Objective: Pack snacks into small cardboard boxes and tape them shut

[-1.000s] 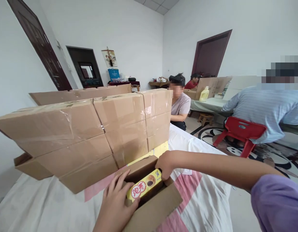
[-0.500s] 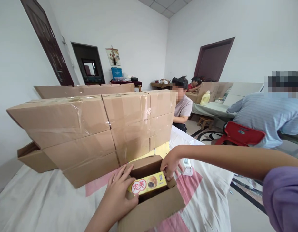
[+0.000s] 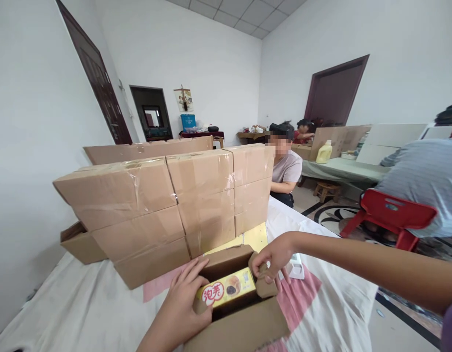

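Observation:
An open cardboard box [image 3: 240,322] sits on the cloth in front of me. Inside it lies a yellow cream puff box [image 3: 229,288], printed with red lettering and a picture of puffs. My left hand [image 3: 187,298] spans the left end of the cardboard box, fingers along the far side and thumb by the yellow box's left end. With bent fingers, my right hand [image 3: 272,259] grips the small flap [image 3: 268,288] on the right end, which leans outward. A white device [image 3: 296,269] lies behind the right hand, partly covered by it.
Taped cardboard boxes [image 3: 207,195] form a wall behind the work spot. Another open carton [image 3: 82,244] stands at the left. One person [image 3: 286,168] sits beyond the wall; another sits on a red chair [image 3: 395,210] at the right, near a table with a yellow jug [image 3: 324,151].
My right hand has drawn the right end flap outward, away from the yellow box. The left hand stays on the left end. The view has shifted a little.

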Demonstrator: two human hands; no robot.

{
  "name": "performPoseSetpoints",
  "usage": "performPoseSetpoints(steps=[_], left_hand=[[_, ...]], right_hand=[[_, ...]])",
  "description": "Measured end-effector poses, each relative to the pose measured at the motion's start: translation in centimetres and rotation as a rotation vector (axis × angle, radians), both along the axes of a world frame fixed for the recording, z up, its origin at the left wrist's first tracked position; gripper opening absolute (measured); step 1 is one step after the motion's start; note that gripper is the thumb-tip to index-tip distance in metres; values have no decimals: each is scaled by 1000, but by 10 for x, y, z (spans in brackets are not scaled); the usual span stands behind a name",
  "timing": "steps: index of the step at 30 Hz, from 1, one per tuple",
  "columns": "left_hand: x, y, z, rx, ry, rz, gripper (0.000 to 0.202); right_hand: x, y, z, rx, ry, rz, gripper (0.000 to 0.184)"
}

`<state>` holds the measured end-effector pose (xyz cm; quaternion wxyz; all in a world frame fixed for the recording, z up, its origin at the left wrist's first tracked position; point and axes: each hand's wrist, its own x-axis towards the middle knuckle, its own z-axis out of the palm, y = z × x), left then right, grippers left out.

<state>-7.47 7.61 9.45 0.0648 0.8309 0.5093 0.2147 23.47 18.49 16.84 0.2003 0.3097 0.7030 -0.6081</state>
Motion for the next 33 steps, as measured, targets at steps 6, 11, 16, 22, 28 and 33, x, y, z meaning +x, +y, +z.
performPoseSetpoints(steps=[6, 11, 16, 22, 28, 33], left_hand=[[-6, 1, -9, 13, -40, -76, 26], [-9, 1, -10, -1, -65, -88, 25], [-7, 1, -9, -30, -81, -40, 22], [-1, -2, -3, -57, -75, -22, 20], [3, -4, 1, -77, -70, 2, 17], [3, -3, 1, -76, -71, -4, 19]], right_hand=[[15, -12, -3, 136, 64, -79, 32], [24, -25, -1, 307, 202, -74, 31], [27, -37, -10, 722, 374, -117, 46], [24, -49, -23, 1108, 363, -51, 40], [23, -52, -32, 1335, 223, -49, 44], [22, -43, -33, 1534, 120, -45, 42]])
